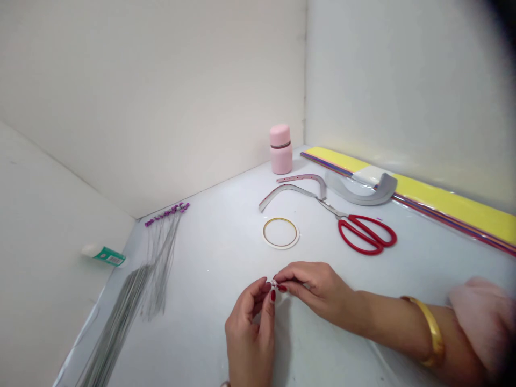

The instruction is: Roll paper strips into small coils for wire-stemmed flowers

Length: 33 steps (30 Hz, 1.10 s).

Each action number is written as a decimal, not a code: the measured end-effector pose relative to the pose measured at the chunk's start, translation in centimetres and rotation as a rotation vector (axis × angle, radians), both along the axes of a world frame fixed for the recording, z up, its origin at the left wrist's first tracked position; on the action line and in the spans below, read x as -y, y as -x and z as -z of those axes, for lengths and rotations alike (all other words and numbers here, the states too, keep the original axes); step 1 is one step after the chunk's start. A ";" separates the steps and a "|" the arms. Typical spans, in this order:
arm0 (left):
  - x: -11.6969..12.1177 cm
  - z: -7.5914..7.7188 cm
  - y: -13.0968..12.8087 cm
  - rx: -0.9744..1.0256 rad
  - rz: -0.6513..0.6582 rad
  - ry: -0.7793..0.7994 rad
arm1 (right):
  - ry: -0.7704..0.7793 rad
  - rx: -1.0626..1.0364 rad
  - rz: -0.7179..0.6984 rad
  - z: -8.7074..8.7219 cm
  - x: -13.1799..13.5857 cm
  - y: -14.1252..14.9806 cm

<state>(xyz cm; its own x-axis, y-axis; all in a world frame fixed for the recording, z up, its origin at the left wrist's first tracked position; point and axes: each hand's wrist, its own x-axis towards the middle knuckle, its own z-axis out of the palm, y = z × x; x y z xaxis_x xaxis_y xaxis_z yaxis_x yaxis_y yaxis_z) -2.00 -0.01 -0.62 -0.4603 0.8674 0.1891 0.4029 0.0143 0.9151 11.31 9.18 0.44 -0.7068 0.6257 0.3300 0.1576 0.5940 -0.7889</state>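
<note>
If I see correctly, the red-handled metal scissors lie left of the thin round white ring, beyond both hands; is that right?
No: the head view shows the red-handled metal scissors right of the thin round white ring, not left. They lie beyond the left hand and right hand.

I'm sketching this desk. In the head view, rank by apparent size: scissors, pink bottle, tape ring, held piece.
1. Scissors
2. Pink bottle and tape ring: too alike to rank
3. Held piece
</note>
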 end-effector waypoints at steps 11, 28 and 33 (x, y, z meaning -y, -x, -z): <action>0.0 -0.5 0.2 -0.184 0.056 -0.116 | -0.041 -0.014 -0.043 0.1 0.0 -0.1; -0.4 -1.0 0.2 0.002 0.090 0.042 | 0.033 -0.025 -0.082 -0.2 0.0 0.0; -0.5 -1.3 0.2 0.020 0.105 0.108 | 0.404 -0.037 -0.086 0.1 0.1 0.2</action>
